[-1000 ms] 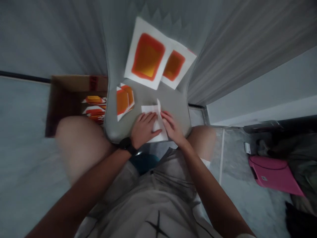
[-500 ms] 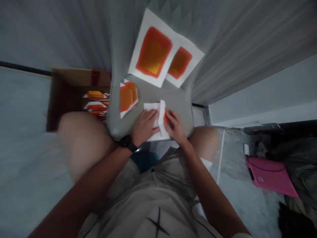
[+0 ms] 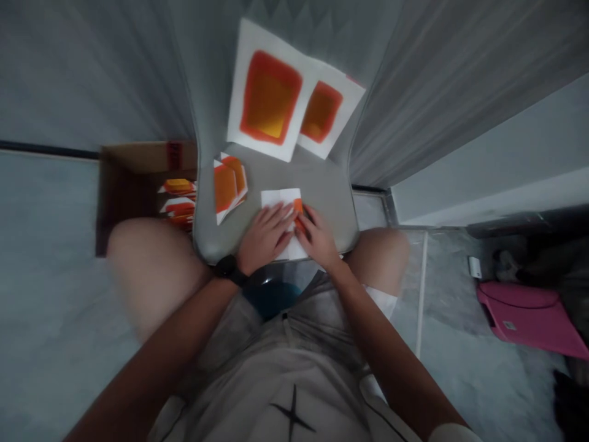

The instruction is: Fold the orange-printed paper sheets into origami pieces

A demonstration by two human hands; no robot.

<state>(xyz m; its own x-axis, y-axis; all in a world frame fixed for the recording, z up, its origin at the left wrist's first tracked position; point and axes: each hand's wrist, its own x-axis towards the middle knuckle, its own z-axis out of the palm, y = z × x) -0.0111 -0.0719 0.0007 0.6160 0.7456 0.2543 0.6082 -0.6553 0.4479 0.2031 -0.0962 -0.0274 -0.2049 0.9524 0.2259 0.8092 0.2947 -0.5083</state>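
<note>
A sheet of paper (image 3: 272, 196), white with an orange folded strip along its right side, lies near the front edge of a grey chair seat. My left hand (image 3: 264, 236) rests flat on it, fingers stretched over the middle. From the right, my right hand (image 3: 321, 239) presses its fingertips on the orange strip, fingers slightly apart. The two hands nearly meet at the fold. To the left lie orange pieces of folded paper (image 3: 225, 189) with white corners, overlapping. Farther back are flat white sheets with red and orange rectangles (image 3: 271, 98), side by side.
Left of the seat stands an open cardboard box (image 3: 138, 158) with several orange-and-white folded papers inside. My knees flank the seat. A blue-green round object (image 3: 271, 299) is below it. On the floor at right lies a pink flat item (image 3: 529, 313), with dark cloth beside it.
The paper's right flap stood upright and now lies folded down. My left hand has slid right toward the fold, and my right fingers now press on the flap. The view has shifted slightly.
</note>
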